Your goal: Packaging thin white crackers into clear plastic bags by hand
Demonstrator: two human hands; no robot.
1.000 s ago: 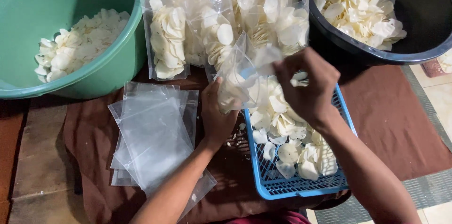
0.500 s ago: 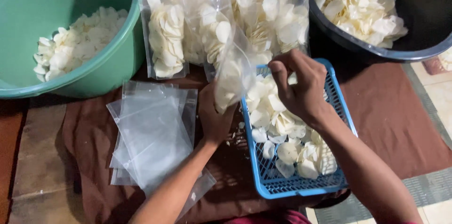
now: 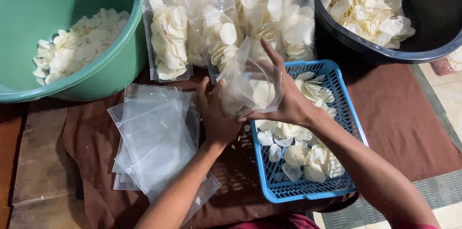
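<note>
Left hand (image 3: 217, 113) cupped under a clear bag (image 3: 248, 84), fingers curled up around its near-left side and holding it. Right hand (image 3: 284, 96) pressed flat against the bag's right side, fingers spread long and straight, thumb underneath; bag pinched between both palms. Bag partly filled with white chips (image 3: 238, 96), mouth open at the top, held above the far-left corner of the blue basket (image 3: 346, 113).

Basket sitting on the brown cloth (image 3: 399, 118), toward its middle, with loose chips piled along its left half and bare mesh at the far-right corner. Left of the hands, a stack of empty bags (image 3: 154, 137) lying flat on the cloth, just beside the left wrist. Beyond the hands, at the cloth's far edge, a row of filled bags (image 3: 169, 41) standing upright, leaning together. Green tub (image 3: 120, 60) at the far-left corner, chips heaped on its bottom. Black tub (image 3: 433, 51) at the far-right corner, heaped with more chips, its rim near the basket's far edge.
</note>
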